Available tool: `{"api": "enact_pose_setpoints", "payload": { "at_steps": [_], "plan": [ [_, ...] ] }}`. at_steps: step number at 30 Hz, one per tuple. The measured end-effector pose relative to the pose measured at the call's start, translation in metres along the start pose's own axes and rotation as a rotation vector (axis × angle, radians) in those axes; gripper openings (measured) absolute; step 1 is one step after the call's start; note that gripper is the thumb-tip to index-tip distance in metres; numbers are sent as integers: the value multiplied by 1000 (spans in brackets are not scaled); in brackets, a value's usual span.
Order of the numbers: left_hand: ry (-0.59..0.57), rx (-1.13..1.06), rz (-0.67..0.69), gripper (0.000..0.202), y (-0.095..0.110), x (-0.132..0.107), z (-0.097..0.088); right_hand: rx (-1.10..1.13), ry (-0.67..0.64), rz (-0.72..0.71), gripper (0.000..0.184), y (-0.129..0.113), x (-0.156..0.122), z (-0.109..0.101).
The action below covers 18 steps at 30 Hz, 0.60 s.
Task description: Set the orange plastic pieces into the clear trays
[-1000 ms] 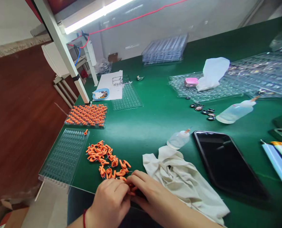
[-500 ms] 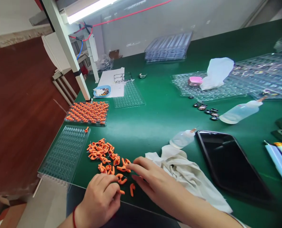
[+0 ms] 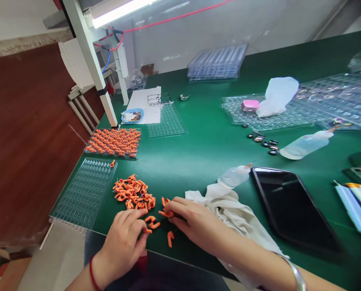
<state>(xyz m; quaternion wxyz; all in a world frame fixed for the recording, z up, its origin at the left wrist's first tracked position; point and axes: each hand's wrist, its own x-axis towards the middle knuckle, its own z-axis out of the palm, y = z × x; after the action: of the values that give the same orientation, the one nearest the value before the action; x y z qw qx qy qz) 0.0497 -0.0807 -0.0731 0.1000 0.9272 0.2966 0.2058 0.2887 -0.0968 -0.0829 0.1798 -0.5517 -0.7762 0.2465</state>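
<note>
My left hand (image 3: 122, 240) is at the near table edge, thumb and forefinger closed on a small orange hook-shaped plastic piece (image 3: 148, 231). Its other fingertips touch the near side of a heap of similar orange pieces (image 3: 130, 190), some with thin metal pins. To the right, the fingers of my right hand (image 3: 191, 216) are bent round a few orange hook-shaped pieces (image 3: 166, 213) and partly hide them. Between the hands lie loose curved pieces (image 3: 152, 222), and a single one (image 3: 170, 239) lies closer to the edge.
Left of the heap is a clear moulded tray (image 3: 80, 194) with one orange piece in a corner; behind it stands a filled tray (image 3: 113, 142). A cloth (image 3: 238, 214), a squeeze bottle (image 3: 234, 176) and a phone (image 3: 289, 206) lie right. Shiny dark parts (image 3: 264, 141) sit farther back.
My left hand has moved slightly away from me, up to the heap. My right fingers have closed in on the orange pieces beside it, which now stand apart from the heap.
</note>
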Motion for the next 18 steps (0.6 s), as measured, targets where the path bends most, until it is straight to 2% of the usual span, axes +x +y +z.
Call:
{"api": "enact_pose_setpoints", "payload": {
  "at_steps": [5,9,13,18],
  "plan": [
    [-94,-105,-15,20,3,0,-2,-54,24,-8,21,2,-3,2],
    [23,-154,-38,20,9,-5,-3,-88,64,-29,22,7,-8,9],
    [158,-214,-88,20,21,-8,5,-34,161,-95,24,13,-12,8],
    [217,-217,-43,15,37,-1,19,35,307,-99,18,23,-14,3]
  ]
}}
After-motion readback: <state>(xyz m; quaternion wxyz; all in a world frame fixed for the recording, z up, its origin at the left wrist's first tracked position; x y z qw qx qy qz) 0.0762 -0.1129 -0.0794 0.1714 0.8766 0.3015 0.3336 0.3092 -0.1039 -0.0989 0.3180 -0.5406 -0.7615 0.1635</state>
